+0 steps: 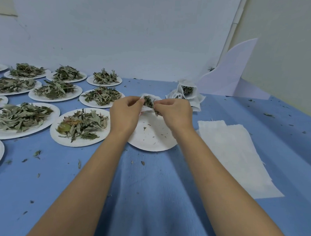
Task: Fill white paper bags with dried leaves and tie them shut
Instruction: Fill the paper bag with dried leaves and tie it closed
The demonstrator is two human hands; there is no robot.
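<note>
Both my hands hold one small white paper bag (146, 108) above a nearly bare paper plate (152, 137). My left hand (126, 112) pinches the bag's left rim. My right hand (171, 112) pinches the right rim beside the dried leaves (148, 101) that stick out of its open top. Filled white bags (185, 94) lie in a pile behind my right hand.
Several paper plates heaped with dried leaves (81, 125) cover the left of the blue table (147, 189). A stack of flat white bags (236, 149) lies to the right. A white board (230, 76) leans at the back right. Leaf crumbs are scattered about.
</note>
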